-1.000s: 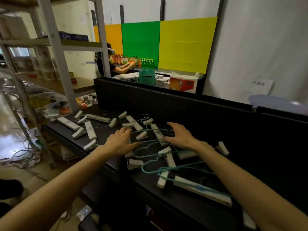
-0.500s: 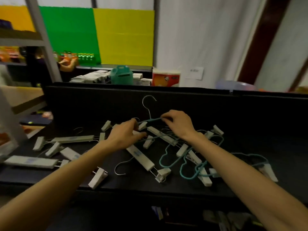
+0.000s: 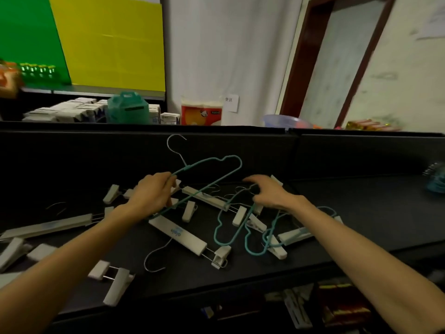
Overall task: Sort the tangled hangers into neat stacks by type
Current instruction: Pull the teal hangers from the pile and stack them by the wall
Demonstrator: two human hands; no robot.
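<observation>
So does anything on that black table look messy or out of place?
Yes. The teal wire hangers lie hooked through the white clip hangers in a heap mid-table, with no stacks yet. The left hand lifts one teal hanger tilted above the pile.

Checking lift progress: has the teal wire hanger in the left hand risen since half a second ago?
Yes. The teal wire hanger has tilted up, higher against the black back panel.

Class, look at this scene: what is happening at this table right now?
A person is sorting hangers on a black table. The left hand grips a teal wire hanger, raised clear of the pile. The right hand reaches into the tangled teal wire hangers and white clip hangers lying loose on the table.
</observation>
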